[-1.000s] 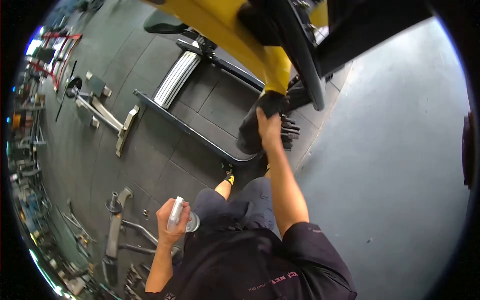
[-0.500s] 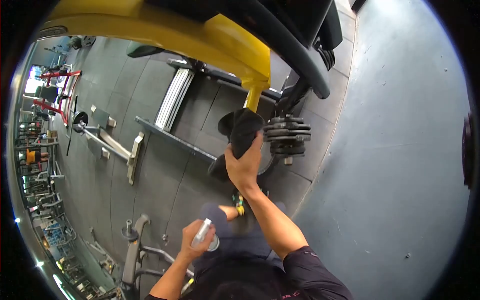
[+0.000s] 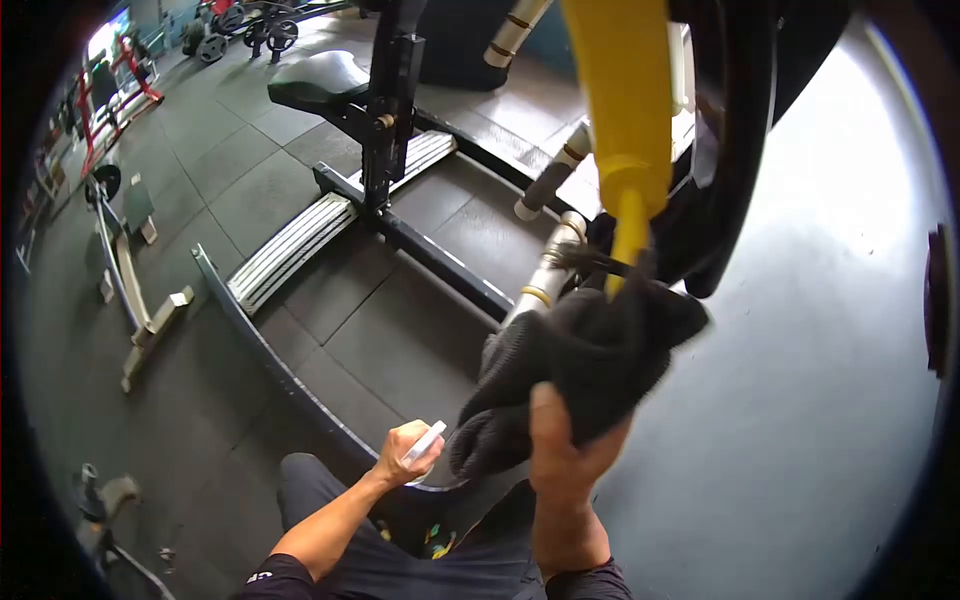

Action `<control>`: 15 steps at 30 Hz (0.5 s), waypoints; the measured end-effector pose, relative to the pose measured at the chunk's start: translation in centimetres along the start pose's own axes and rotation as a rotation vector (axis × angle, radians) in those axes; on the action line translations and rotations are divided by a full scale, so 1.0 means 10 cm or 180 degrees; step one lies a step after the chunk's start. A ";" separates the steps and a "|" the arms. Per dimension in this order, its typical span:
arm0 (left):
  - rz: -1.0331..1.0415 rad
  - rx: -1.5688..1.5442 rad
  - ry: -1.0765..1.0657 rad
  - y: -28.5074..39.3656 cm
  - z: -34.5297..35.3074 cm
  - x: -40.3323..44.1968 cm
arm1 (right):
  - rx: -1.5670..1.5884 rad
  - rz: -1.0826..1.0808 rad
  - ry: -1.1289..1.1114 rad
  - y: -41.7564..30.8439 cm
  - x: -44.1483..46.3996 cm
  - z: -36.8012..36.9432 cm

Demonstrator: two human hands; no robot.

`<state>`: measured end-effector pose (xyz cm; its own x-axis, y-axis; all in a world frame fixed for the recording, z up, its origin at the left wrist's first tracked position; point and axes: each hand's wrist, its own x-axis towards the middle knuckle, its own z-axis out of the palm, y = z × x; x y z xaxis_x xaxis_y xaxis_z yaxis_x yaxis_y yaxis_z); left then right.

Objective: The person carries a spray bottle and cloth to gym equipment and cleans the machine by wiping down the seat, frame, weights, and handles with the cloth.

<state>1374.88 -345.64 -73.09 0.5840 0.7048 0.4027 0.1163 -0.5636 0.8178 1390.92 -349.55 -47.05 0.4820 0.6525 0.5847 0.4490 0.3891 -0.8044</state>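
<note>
My right hand is closed on a dark grey cloth, which is bunched up with a fold hanging to the left. The cloth lies against the lower end of a yellow machine arm, partly covering it. Lower and to the left, my left hand is wrapped round what looks like a spray bottle. Only its white top shows clearly; the fingers hide much of the rest. Just behind the cloth is a light metal bar with gold rings.
The machine's black frame and ribbed metal footplates stand ahead, with a padded seat beyond. A grey wall rises close on my right. To the left, a low metal stand rests on the dark tiled floor.
My view has shifted closer to the machine. The right hand with the cloth now appears lower and further right, still by the yellow arm's end. Both hands keep their hold.
</note>
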 end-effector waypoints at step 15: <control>-0.0129 -0.0608 0.0540 -1.07 0.43 0.02 | -0.3955 -0.2661 0.1211 1.08 -0.98 -0.09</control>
<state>1377.22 -341.32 -83.51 0.4370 0.7964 0.4181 -0.0266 -0.4532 0.8910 1391.68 -352.32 -61.39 -0.1472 0.2580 0.9549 0.9082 -0.3471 0.2338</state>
